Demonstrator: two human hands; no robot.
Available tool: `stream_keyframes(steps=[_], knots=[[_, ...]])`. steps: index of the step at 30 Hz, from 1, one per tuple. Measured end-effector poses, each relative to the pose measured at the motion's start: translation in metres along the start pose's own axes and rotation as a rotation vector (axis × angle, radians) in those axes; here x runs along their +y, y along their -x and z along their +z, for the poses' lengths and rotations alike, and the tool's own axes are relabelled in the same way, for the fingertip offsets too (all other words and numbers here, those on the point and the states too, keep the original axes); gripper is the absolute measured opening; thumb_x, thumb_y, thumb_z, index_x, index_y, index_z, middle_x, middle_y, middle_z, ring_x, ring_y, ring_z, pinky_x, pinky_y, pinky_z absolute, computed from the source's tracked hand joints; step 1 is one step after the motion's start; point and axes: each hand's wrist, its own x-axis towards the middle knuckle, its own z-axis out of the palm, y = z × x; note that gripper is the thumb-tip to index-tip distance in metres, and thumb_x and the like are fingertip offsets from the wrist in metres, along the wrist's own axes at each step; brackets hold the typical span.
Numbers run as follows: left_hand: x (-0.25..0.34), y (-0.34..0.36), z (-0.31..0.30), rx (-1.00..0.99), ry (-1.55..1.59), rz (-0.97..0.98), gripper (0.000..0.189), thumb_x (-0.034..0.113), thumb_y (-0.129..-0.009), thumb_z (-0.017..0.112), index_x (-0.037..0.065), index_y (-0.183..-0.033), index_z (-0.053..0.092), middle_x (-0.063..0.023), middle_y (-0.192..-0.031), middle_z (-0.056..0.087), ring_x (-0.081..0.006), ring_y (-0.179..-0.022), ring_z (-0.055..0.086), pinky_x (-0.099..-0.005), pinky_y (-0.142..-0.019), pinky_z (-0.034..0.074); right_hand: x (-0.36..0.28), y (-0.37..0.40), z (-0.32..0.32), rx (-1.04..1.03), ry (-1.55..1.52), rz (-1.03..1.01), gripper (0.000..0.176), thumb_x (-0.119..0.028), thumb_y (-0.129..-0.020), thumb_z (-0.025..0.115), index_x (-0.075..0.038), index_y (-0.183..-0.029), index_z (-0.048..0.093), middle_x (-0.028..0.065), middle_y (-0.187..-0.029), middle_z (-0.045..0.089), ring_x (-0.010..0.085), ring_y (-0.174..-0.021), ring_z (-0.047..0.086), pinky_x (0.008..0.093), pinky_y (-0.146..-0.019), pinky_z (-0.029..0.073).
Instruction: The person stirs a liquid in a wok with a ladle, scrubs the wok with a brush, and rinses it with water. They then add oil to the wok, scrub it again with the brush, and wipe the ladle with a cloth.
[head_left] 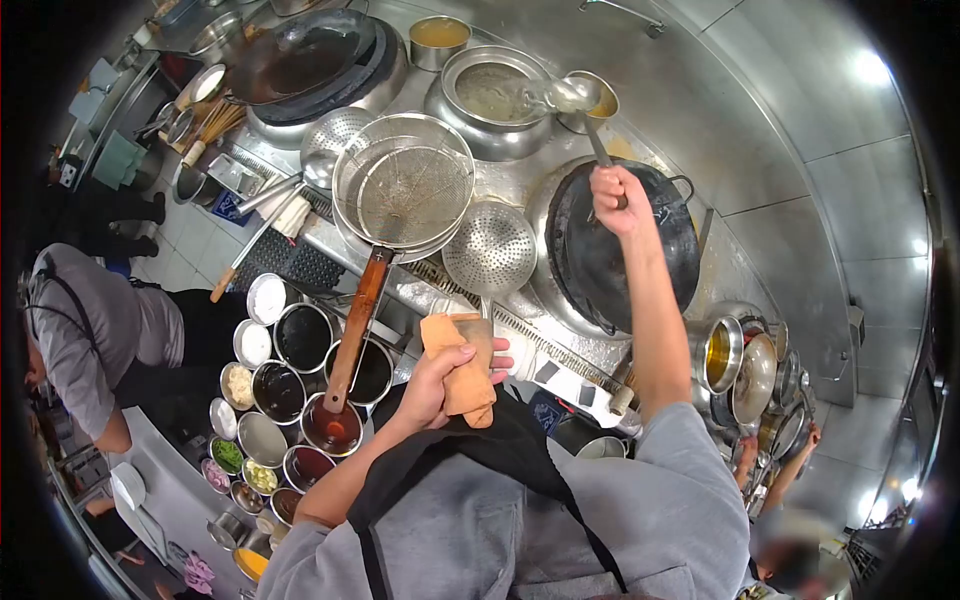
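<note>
My right hand [618, 200] is closed round the handle of a metal ladle [574, 95], arm stretched forward above the black wok [635, 250]. The ladle's bowl is tilted beside the mouth of a round steel pot [497, 125], and a splash of clear liquid shows between them. In my left hand [435, 385] is a folded orange-brown cloth [465, 370], gripped with the thumb on top, close to my apron. Just beyond the cloth lies a perforated skimmer [490, 248]. Left of it, a wire-mesh strainer [404, 180] with a wooden handle rests on its support.
A second wok [305, 60] sits on the far-left burner. Several containers of sauces and chopped ingredients, including a bowl of red sauce [332, 425], stand at my left. An oil pot [718, 355] is on the right. A co-worker in grey [100, 310] stands left; another person's hands show lower right.
</note>
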Motion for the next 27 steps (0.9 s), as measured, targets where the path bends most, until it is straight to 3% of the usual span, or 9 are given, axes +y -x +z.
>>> stream_keyframes(steps=[3, 5, 9, 13, 15, 18, 19, 23, 27], knots=[[0.008, -0.004, -0.012, -0.016, -0.053, -0.041, 0.043, 0.018, -0.093, 0.052, -0.006, -0.128, 0.045, -0.0215, -0.108, 0.065, -0.0293, -0.092, 0.068, -0.0392, -0.084, 0.057, -0.004, 0.025, -0.005, 0.551, 1.157, -0.143, 0.012, -0.011, -0.084, 0.059, -0.007, -0.077, 0.05, 0.0015, -0.06, 0.051, 0.0114, -0.041, 0.043, 0.0274, -0.035, 0.032], [0.006, -0.013, -0.041, 0.021, -0.141, -0.06, 0.04, 0.022, -0.092, 0.051, -0.006, -0.12, 0.052, -0.0183, -0.099, 0.067, -0.0261, -0.083, 0.068, -0.037, -0.077, 0.057, -0.002, 0.032, -0.003, 0.79, 1.563, -0.365, 0.012, -0.01, -0.081, 0.061, -0.001, -0.087, 0.055, 0.0031, -0.061, 0.053, 0.0128, -0.041, 0.048, 0.0304, -0.033, 0.036], [0.015, -0.029, -0.065, 0.133, -0.293, 0.05, 0.038, 0.023, -0.09, 0.066, -0.001, -0.117, 0.054, -0.0114, -0.086, 0.064, -0.0203, -0.072, 0.065, -0.0338, -0.066, 0.056, 0.008, 0.004, 0.003, 0.685, 1.292, -0.431, 0.019, -0.009, -0.081, 0.062, 0.0, -0.098, 0.059, 0.0036, -0.062, 0.053, 0.0135, -0.042, 0.051, 0.0315, -0.033, 0.038], [0.026, -0.023, -0.069, 0.233, -0.38, 0.122, 0.045, 0.013, -0.085, 0.073, 0.003, -0.123, 0.051, -0.0056, -0.091, 0.062, -0.0159, -0.078, 0.063, -0.031, -0.069, 0.054, 0.007, -0.074, -0.025, 0.641, 1.186, -0.347, 0.01, -0.009, -0.075, 0.064, -0.001, -0.082, 0.062, 0.0068, -0.062, 0.057, 0.017, -0.043, 0.053, 0.0351, -0.038, 0.039], [0.029, -0.016, -0.08, 0.267, -0.376, 0.118, 0.048, 0.011, -0.083, 0.073, 0.003, -0.126, 0.05, -0.0077, -0.092, 0.062, -0.0172, -0.081, 0.063, -0.0308, -0.068, 0.054, 0.018, -0.153, -0.074, 0.717, 1.304, -0.533, 0.013, -0.013, -0.072, 0.065, 0.0, -0.07, 0.063, 0.0106, -0.061, 0.06, 0.0208, -0.046, 0.055, 0.0389, -0.042, 0.04], [0.027, -0.006, -0.076, 0.316, -0.375, 0.127, 0.05, 0.011, -0.082, 0.07, 0.001, -0.126, 0.05, -0.0102, -0.092, 0.063, -0.0185, -0.08, 0.063, -0.0307, -0.068, 0.054, 0.032, -0.199, -0.075, 0.542, 1.061, -0.193, 0.027, -0.017, -0.08, 0.066, -0.003, -0.059, 0.06, 0.0106, -0.055, 0.059, 0.0204, -0.043, 0.054, 0.0379, -0.042, 0.04], [0.029, -0.002, -0.068, 0.299, -0.377, 0.162, 0.05, 0.011, -0.081, 0.068, 0.0, -0.126, 0.049, -0.0113, -0.092, 0.063, -0.0191, -0.079, 0.063, -0.0307, -0.068, 0.054, 0.038, -0.195, -0.057, 0.46, 0.689, -0.125, 0.031, -0.013, -0.088, 0.061, -0.01, -0.058, 0.054, 0.0051, -0.049, 0.052, 0.0177, -0.039, 0.045, 0.0352, -0.037, 0.034], [0.014, 0.003, -0.08, 0.338, -0.298, 0.094, 0.046, 0.014, -0.081, 0.064, -0.003, -0.121, 0.05, -0.0139, -0.089, 0.064, -0.0213, -0.076, 0.064, -0.0307, -0.066, 0.055, 0.022, -0.156, -0.037, 0.2, 0.058, 0.156, 0.014, -0.01, -0.095, 0.053, -0.004, -0.082, 0.055, -0.0034, -0.057, 0.046, 0.0068, -0.042, 0.043, 0.0229, -0.036, 0.028], [0.003, -0.005, -0.084, 0.306, -0.304, 0.057, 0.039, 0.014, -0.083, 0.063, -0.003, -0.116, 0.051, -0.0137, -0.089, 0.065, -0.0205, -0.074, 0.064, -0.031, -0.065, 0.055, 0.012, -0.099, -0.022, -0.012, -0.221, 0.011, 0.017, -0.013, -0.097, 0.051, 0.004, -0.098, 0.052, -0.004, -0.062, 0.046, 0.0035, -0.043, 0.042, 0.0194, -0.036, 0.029]])
